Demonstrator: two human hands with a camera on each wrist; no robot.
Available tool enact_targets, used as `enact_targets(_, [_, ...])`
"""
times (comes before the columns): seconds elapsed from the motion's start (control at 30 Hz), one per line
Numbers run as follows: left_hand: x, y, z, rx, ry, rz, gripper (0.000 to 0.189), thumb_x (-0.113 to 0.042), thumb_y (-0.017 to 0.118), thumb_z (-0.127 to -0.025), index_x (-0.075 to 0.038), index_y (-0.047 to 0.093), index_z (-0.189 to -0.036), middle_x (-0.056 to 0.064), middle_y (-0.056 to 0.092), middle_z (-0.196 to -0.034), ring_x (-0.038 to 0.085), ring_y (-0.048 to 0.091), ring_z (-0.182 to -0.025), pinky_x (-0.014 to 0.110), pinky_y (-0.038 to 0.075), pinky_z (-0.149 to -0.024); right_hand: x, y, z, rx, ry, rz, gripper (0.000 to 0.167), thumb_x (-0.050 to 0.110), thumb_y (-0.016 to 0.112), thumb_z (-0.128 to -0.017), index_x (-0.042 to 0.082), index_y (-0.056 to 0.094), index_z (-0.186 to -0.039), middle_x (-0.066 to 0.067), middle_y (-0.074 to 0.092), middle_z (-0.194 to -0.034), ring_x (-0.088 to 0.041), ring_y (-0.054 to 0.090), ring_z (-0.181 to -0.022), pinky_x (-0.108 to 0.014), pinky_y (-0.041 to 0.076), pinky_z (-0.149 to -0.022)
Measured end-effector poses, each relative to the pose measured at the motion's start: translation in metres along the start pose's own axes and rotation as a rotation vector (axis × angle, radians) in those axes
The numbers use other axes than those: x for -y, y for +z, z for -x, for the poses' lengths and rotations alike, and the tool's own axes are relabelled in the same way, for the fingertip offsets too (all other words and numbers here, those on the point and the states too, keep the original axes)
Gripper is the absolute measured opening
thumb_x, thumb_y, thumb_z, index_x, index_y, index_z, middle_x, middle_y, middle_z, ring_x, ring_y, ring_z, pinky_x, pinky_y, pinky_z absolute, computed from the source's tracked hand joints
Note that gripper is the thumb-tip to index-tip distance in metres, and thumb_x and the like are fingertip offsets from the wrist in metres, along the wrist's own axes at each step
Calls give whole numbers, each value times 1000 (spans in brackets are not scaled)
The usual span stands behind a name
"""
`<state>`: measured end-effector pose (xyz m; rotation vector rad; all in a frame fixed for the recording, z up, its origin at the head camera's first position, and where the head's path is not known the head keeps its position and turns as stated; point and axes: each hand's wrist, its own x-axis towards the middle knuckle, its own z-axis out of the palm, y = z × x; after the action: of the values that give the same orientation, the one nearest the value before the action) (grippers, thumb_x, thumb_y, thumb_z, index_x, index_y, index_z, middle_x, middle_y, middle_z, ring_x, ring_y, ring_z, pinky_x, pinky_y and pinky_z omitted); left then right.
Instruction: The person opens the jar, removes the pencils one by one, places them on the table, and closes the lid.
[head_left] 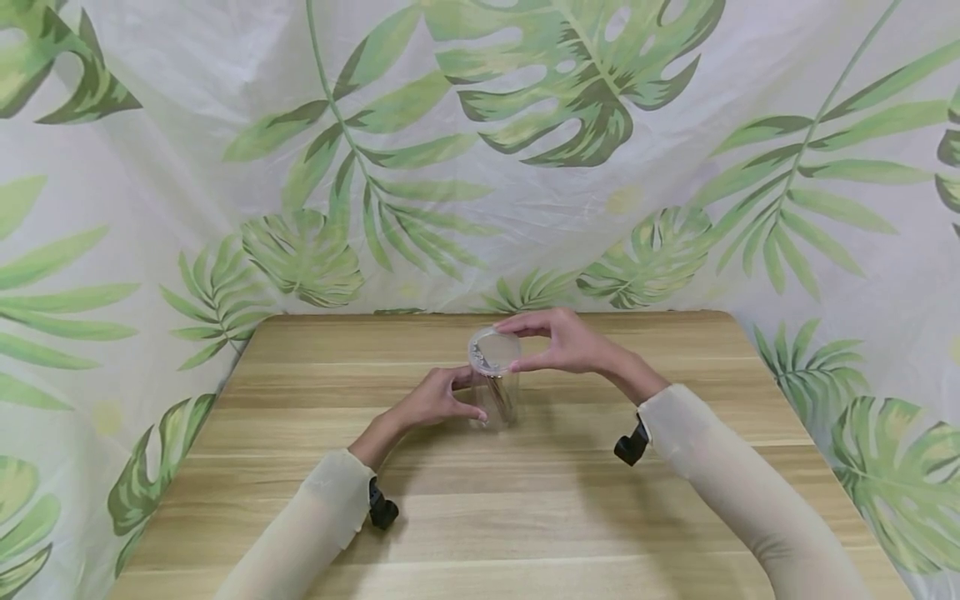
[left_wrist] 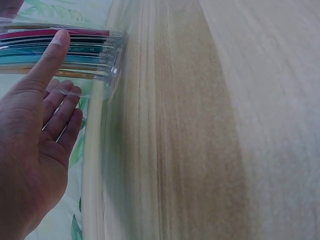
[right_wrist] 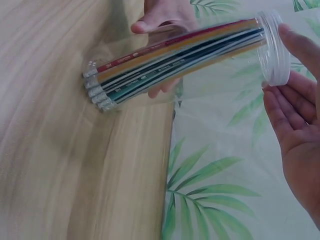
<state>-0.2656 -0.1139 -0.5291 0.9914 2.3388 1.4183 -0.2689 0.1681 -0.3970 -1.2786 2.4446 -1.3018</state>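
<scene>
A clear plastic cylindrical jar [head_left: 498,408] stands roughly upright at the middle of the table, towards its far side. Inside it lean several pencils [right_wrist: 175,55] in red, yellow, black and green, their metal-banded ends at the jar's bottom. My left hand [head_left: 433,398] grips the jar's lower side, thumb in front and fingers behind. Across the top sits a round translucent lid [right_wrist: 276,50]. With thumb and fingers, my right hand [head_left: 564,340] holds this lid by its edge. In the left wrist view, the left thumb [left_wrist: 52,52] lies along the jar wall over the pencils.
The wooden table [head_left: 480,533] has its far edge just behind the jar. Beyond it hangs a pale cloth [head_left: 420,208] printed with green leaves. Small black wrist cameras hang under both sleeves, one by the left forearm [head_left: 318,508] and one by the right forearm [head_left: 720,475].
</scene>
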Motion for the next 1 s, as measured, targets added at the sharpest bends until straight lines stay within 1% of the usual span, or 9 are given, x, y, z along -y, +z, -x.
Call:
enact_targets(0.13, [0, 0, 0, -1, -3, -1, 71, -19, 94, -80, -4, 63, -142, 13, 70, -138, 29, 66, -131, 39, 51, -114, -1, -4, -2, 54, 22, -32, 57, 14, 92, -85, 5, 70, -137, -15, 67, -143, -31, 69, -125, -38, 57, -107])
enact_targets(0.27, [-1, 0, 1, -1, -12, -1, 71, -18, 94, -80, -4, 63, -142, 13, 70, -138, 29, 65, -131, 41, 51, -114, -1, -5, -3, 83, 40, -40, 58, 14, 90, -87, 6, 69, -140, -14, 65, -146, -30, 67, -128, -36, 55, -109])
enact_targets(0.4, [-1, 0, 1, 2, -17, -7, 74, -19, 95, -79, -4, 62, -144, 12, 69, -140, 28, 64, -133, 40, 50, -115, 1, -4, -2, 80, 27, -45, 60, 13, 89, -87, 4, 67, -142, -14, 62, -149, -30, 65, -131, -39, 54, -111])
enact_targets(0.5, [-1, 0, 2, 3, -15, -8, 74, -19, 94, -80, -4, 62, -144, 13, 69, -140, 29, 64, -133, 39, 50, -115, 4, -3, -1, 51, -6, -38, 60, 12, 89, -87, 1, 66, -141, -15, 61, -150, -32, 63, -134, -42, 53, -113])
enact_targets(0.57, [-1, 0, 2, 3, -15, -10, 74, -19, 95, -80, -4, 62, -144, 13, 69, -140, 29, 64, -133, 39, 50, -115, 7, -2, 0, 20, -34, 2, 58, 14, 90, -86, 0, 68, -138, -15, 63, -149, -32, 62, -134, -43, 52, -113])
enact_targets(0.67, [0, 0, 2, 1, -14, -13, 75, -19, 95, -79, -3, 62, -144, 13, 69, -140, 29, 64, -133, 38, 49, -115, 12, 1, 1, -24, -81, 114, 55, 19, 92, -84, 1, 72, -132, -13, 67, -143, -31, 64, -132, -44, 54, -111])
enact_targets(0.77, [0, -1, 2, -3, -9, -22, 75, -19, 95, -79, -3, 62, -144, 13, 69, -140, 29, 64, -133, 38, 49, -115, 15, 2, 1, -61, -130, 212, 54, 23, 94, -81, 1, 75, -127, -14, 70, -138, -32, 66, -128, -47, 56, -107])
enact_targets(0.87, [1, 0, 2, -8, -3, -30, 74, -19, 96, -78, -2, 63, -142, 13, 69, -139, 29, 64, -132, 37, 50, -115, 16, 4, 1, -87, -159, 253, 53, 23, 96, -79, -1, 76, -123, -17, 72, -133, -34, 68, -124, -49, 59, -102])
enact_targets(1.0, [1, 0, 0, -9, -1, -34, 73, -19, 96, -78, -2, 64, -142, 13, 70, -138, 28, 65, -132, 36, 51, -114, 17, 5, 2, -112, -152, 270, 51, 23, 97, -78, -1, 77, -119, -17, 73, -128, -33, 70, -120, -48, 61, -97])
